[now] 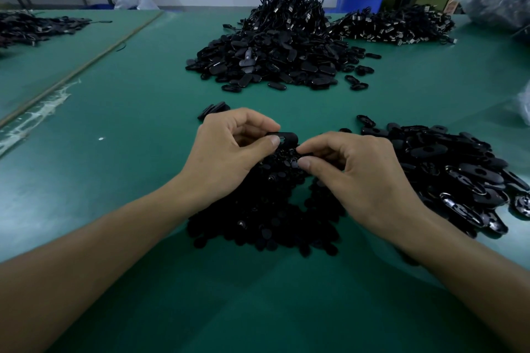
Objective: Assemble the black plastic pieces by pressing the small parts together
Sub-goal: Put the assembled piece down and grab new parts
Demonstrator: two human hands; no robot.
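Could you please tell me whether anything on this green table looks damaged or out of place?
Yes: whitish, torn-looking streaks mar the green table mat along the left seam, like tape residue or scuffing. A small white speck lies nearby. The heaps of black plastic pieces look ordinary.
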